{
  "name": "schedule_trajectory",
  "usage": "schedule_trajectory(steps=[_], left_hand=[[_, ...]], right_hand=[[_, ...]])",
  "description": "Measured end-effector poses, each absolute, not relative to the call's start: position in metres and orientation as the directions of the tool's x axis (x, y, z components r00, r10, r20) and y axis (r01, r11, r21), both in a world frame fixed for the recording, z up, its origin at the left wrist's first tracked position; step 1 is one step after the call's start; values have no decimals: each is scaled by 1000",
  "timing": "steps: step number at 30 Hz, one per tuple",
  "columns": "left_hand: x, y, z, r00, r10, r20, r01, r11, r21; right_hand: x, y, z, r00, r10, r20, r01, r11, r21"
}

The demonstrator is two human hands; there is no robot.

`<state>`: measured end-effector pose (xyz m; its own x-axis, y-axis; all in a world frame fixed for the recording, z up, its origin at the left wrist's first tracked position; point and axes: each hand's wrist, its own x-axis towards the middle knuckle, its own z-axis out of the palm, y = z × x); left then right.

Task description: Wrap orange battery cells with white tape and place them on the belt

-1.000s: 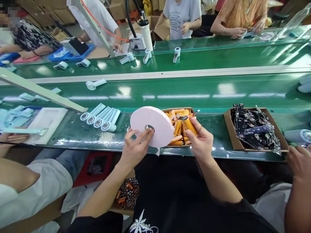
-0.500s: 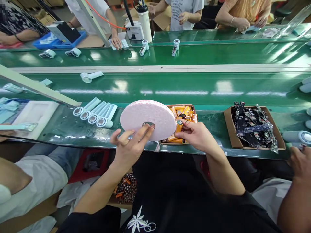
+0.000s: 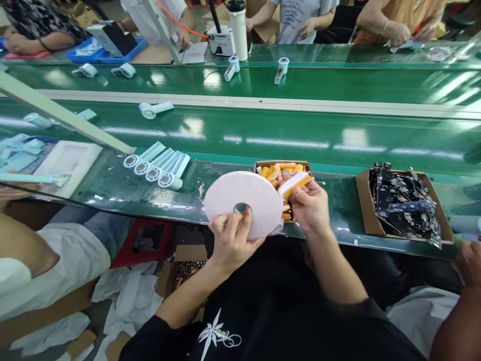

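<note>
A large pale pink roll of tape [image 3: 221, 200] is gripped by my left hand [image 3: 235, 238], with fingers at its centre hole. Between the closed fingers of my right hand [image 3: 311, 205] is an orange battery [image 3: 291, 188]; a white strip lies along its upper side. The battery's near end is close to the roll's right edge. Behind both hands a small cardboard box [image 3: 259, 164] holds several orange batteries [image 3: 276, 171], partly hidden by the roll and my right hand.
To the right stands a cardboard box [image 3: 364, 205] of dark circuit boards [image 3: 406, 200]. Several pale blue fan bodies [image 3: 169, 180] lie left of the roll. A green conveyor [image 3: 233, 125] runs beyond. Co-workers sit on both sides and opposite; a slanted metal bar [image 3: 75, 118] crosses the left.
My right hand has turned the battery from upright to slanting, and a white strip now shows on it. The tape roll is lower and faces me more. The whole view has shifted slightly.
</note>
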<state>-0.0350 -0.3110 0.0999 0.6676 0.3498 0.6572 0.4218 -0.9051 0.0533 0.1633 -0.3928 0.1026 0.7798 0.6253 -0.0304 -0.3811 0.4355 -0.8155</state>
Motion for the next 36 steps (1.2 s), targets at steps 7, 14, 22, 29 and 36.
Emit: schedule_trajectory(steps=[7,14,22,29,36], left_hand=[[-84,-256,83,751,557,355,563,-821,95],[-128,-169,68,730,681,45,634,-701,326],[-97,-87,85,514,856,58,858,-511,-55],[26,-66,99,865,501,29,501,-865,-6],[205,-71,77,978,151,-142,172,-973,153]], right_hand=[[217,-425,106,934,332,133,-75,547,-834],[196,-437,93,914,371,164,-49,502,-863],[213,-479,65,916,391,93,-67,377,-924],[246,-479,80,938,265,225,104,404,-909],[324,-361,100,758,558,338,203,290,-935]])
